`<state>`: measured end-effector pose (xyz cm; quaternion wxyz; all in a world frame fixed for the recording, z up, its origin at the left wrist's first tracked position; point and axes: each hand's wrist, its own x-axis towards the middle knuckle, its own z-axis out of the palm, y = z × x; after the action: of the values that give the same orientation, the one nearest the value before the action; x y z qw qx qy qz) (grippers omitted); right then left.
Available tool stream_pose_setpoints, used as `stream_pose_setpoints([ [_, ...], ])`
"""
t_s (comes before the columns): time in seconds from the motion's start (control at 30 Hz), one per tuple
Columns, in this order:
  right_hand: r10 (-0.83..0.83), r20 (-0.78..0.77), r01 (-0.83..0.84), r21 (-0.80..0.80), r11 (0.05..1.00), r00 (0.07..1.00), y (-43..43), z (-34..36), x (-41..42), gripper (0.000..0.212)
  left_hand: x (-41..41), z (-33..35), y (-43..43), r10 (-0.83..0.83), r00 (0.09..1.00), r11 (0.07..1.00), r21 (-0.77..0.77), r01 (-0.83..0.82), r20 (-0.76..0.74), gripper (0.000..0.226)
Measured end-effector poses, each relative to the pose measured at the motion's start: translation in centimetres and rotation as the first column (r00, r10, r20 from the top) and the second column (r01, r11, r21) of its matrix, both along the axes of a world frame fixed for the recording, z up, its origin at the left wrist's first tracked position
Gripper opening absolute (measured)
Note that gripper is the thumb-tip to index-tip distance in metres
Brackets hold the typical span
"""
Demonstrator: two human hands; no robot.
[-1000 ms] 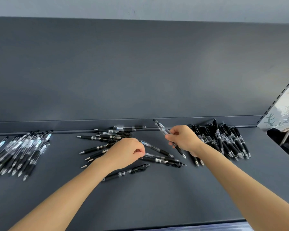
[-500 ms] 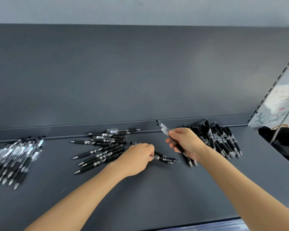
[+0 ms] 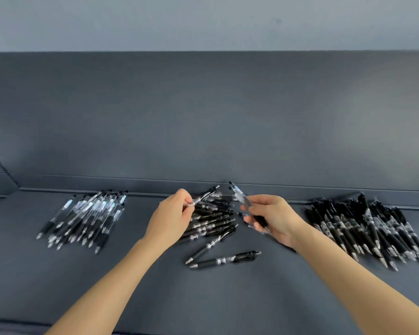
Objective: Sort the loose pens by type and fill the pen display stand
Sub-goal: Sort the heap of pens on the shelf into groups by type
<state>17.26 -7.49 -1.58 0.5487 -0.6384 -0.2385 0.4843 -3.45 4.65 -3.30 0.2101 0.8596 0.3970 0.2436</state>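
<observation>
Fingers (image 3: 183,195) of the left hand (image 3: 172,221) pinch one black pen (image 3: 205,196) near its silver end, and the pen sticks up and away toward the back edge of the worktop (image 3: 203,298). The right hand (image 3: 273,218) has its fingers (image 3: 260,201) curled round a small bunch of clear pens (image 3: 240,195), which also point up toward the back edge; I cannot tell how many are in the bunch. Both hands are near each other at the middle of the back edge, but they do not touch. Between and under them lies the middle heap (image 3: 211,221) of black pens, all mixed up and lying mostly sideways. Two loose pens (image 3: 225,259) lie apart from that heap, a bit closer to the front edge, one just beside the other. By the back left corner lies the left heap (image 3: 87,218), with clear pens side by side and their tips toward the front. By the back right corner lies the right heap (image 3: 363,228), with black pens side by side, tips toward the front too. A dark grey back wall (image 3: 203,117) stands up behind the worktop.
</observation>
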Motion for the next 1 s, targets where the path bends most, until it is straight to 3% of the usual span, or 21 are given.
stream_pose_setpoints([
  [0.23, 0.099, -0.056, -0.099, -0.010, 0.995, 0.994, 6.0, -0.5, -8.0, 0.029, -7.5, -1.2, 3.5, 0.251, 0.966, 0.968, -0.041, -0.248, 0.067, 0.007],
  [0.4, 0.141, -0.124, -0.144, -0.015, 0.989, 0.982, 10.2, -1.1, -13.4, 0.031, -12.7, -1.8, 5.5, 0.354, 0.931, 0.934, -0.092, -0.346, 0.086, 0.012],
  [0.53, 0.146, -0.093, -0.150, -0.035, 0.988, 0.985, 13.2, -2.3, -17.6, 0.031, -16.0, -1.8, 6.3, 0.393, 0.915, 0.918, -0.101, -0.384, 0.091, 0.019],
  [0.73, 0.261, 0.180, -0.241, -0.124, 0.962, 0.948, 15.4, -3.7, -22.1, 0.025, -19.2, -1.5, 6.8, 0.433, 0.893, 0.897, -0.159, -0.413, 0.123, 0.020],
  [0.83, 0.280, 0.286, -0.251, -0.135, 0.959, 0.916, 15.4, -3.6, -22.6, 0.039, -20.0, -1.4, 6.9, 0.425, 0.893, 0.901, -0.166, -0.402, 0.145, 0.019],
  [1.0, 0.354, 0.443, -0.290, -0.207, 0.934, 0.824, 14.8, -3.2, -22.2, 0.042, -19.9, -1.3, 7.0, 0.411, 0.893, 0.906, -0.187, -0.379, 0.182, 0.019],
])
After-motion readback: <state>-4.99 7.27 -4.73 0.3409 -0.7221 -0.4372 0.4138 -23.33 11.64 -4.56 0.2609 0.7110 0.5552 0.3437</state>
